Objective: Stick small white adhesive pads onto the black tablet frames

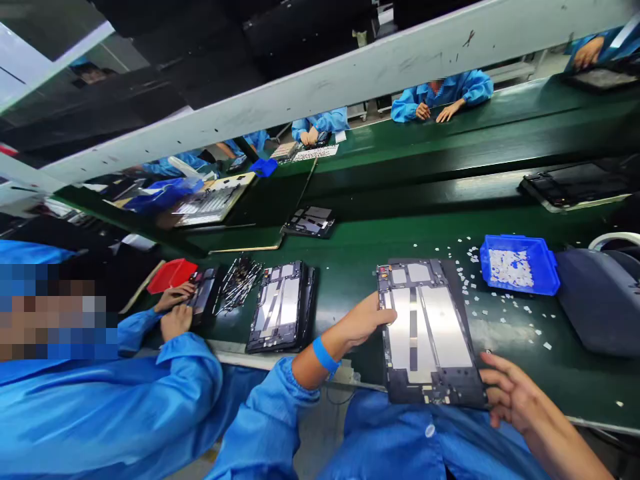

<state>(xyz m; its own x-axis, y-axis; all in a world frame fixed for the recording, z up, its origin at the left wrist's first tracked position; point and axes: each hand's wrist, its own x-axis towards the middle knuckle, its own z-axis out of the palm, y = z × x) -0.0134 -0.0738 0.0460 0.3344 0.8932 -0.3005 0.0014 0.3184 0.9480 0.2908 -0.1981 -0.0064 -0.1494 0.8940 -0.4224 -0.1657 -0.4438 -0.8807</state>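
An opened tablet chassis [430, 333] with two silver battery plates lies on the green bench [350, 267] in front of me. My left hand [363, 320] grips its left edge, thumb on top, a blue band on the wrist. At the chassis's near right corner, my right hand [510, 390] curls its fingers round the edge. Small white pads [495, 303] are scattered on the bench to the right of the chassis.
A blue bin [520, 265] of white pads sits right of the chassis, a dark grey case [600, 300] beyond it. Another tablet chassis [283, 307] lies to the left. A co-worker's hands [175, 310] work beside a red tray [171, 275]. More people sit across the belt.
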